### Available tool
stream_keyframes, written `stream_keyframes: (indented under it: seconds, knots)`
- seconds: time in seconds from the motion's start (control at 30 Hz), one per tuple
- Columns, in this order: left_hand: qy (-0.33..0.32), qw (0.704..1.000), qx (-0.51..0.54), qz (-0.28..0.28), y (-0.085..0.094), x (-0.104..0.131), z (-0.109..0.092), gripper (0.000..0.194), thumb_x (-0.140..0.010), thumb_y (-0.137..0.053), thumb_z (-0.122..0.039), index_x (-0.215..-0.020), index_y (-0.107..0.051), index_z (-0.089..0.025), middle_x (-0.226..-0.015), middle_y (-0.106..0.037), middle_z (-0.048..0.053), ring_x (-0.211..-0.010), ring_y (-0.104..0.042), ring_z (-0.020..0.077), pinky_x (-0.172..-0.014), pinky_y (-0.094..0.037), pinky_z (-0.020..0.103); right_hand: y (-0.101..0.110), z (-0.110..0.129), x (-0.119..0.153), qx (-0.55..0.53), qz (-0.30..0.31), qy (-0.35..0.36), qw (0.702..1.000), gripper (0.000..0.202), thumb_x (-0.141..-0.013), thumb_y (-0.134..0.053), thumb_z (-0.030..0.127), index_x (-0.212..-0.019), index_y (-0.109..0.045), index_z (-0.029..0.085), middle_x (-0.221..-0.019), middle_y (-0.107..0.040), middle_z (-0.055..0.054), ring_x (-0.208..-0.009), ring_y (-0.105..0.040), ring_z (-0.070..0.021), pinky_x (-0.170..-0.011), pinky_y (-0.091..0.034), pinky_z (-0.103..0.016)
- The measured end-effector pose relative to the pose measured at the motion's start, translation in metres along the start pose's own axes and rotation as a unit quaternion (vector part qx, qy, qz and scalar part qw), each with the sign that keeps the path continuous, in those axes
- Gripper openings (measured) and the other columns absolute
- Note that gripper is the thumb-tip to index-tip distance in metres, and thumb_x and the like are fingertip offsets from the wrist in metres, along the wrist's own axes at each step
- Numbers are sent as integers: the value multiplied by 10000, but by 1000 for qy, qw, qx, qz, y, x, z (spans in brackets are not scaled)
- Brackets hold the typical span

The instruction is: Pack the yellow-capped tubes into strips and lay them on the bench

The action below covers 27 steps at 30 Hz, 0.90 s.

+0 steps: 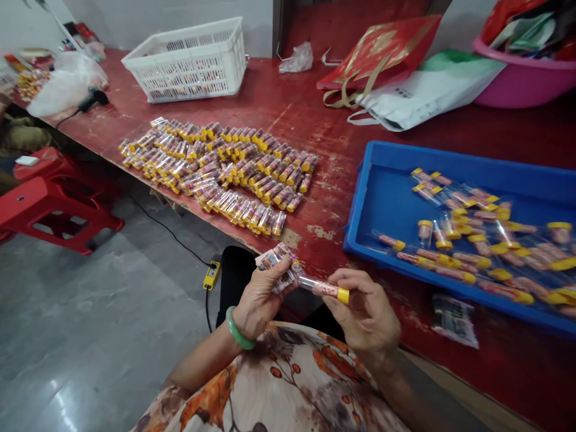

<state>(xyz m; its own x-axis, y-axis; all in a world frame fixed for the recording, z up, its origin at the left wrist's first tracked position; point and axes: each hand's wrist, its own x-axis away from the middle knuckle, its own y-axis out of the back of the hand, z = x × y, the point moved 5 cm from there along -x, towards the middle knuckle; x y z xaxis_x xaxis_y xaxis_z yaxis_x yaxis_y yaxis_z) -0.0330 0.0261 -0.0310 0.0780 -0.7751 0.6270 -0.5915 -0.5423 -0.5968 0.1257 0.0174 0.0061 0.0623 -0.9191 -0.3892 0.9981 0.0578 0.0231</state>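
Observation:
My left hand, with a green bangle on its wrist, is closed on a stack of printed plastic sleeves, the thumb lying across them. Between the fingertips of my right hand is a clear tube with a yellow cap and pinkish contents. Its clear end points left and meets the sleeves; whether it is inside one, I cannot tell. On my right, a blue tray holds many similar yellow-capped tubes. Rows of wrapped tubes lie ahead to the left.
A white plastic basket stands on the red table at the back. Behind the tray are a red bag, a white bag and a pink basin. Red stools and a yellow power strip are at left.

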Motion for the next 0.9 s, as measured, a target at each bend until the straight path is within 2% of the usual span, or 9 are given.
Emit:
stream_keyframes:
  seconds: [0.13,0.3,0.43,0.53,0.6,0.77,0.83,0.9]
  knots:
    - [4,1000,6,-8,-1,2,2,328,-594,-857,-206,-866,-680,-154,-795,-710,7,-662,-660,130,-604,-570,253,0,-2,10,108,-19,84,990,392,-741,-690,56,-1062,-535,220,-1015,-584,-63,-887,-619,-175,-693,-569,-310]
    - [-30,999,-22,23,-5,0,5,326,-618,-848,-267,-872,-683,-149,-810,-703,12,-657,-647,122,-612,-565,257,-4,2,15,212,-48,163,963,373,-740,-734,117,-1039,-541,229,-974,-636,-41,-824,-665,-161,-688,-583,-293]
    - [-68,996,-41,33,-4,-4,8,334,-604,-854,-274,-862,-687,-144,-794,-698,11,-653,-645,122,-616,-559,251,-9,3,14,293,-62,187,936,337,-756,-748,173,-1026,-554,230,-945,-669,-41,-781,-688,-159,-641,-576,-266]
    - [-81,994,-52,54,-6,-5,10,318,-620,-845,-273,-862,-689,-139,-787,-695,14,-651,-640,121,-640,-556,257,-11,1,14,277,-74,197,937,385,-741,-753,135,-1060,-554,218,-958,-662,-55,-802,-683,-170,-675,-583,-288]
    - [-82,993,-55,71,-7,-5,10,297,-641,-833,-268,-866,-694,-133,-801,-695,21,-669,-640,121,-663,-553,257,-11,-2,14,232,-56,206,949,442,-743,-737,102,-1128,-545,204,-1020,-646,-80,-874,-672,-189,-724,-587,-316]
    - [-67,990,-63,104,-8,-3,6,301,-623,-846,-255,-853,-702,-124,-825,-702,32,-700,-644,125,-678,-541,244,-7,-11,9,141,86,137,977,387,-852,-560,102,-1226,-538,199,-1154,-590,-122,-1065,-601,-240,-834,-555,-399]
    - [-57,988,-70,123,-10,-1,7,342,-600,-859,-256,-878,-706,-130,-817,-706,28,-687,-644,123,-655,-532,231,-2,-13,6,128,80,108,983,408,-839,-598,121,-1230,-532,216,-1151,-579,-113,-986,-611,-221,-783,-556,-375]
    - [-43,986,-79,143,-13,1,9,373,-574,-873,-260,-883,-709,-129,-788,-706,24,-663,-638,119,-638,-523,222,1,-14,1,119,50,94,987,453,-795,-686,163,-1213,-528,236,-1143,-560,-96,-804,-604,-165,-689,-549,-334]
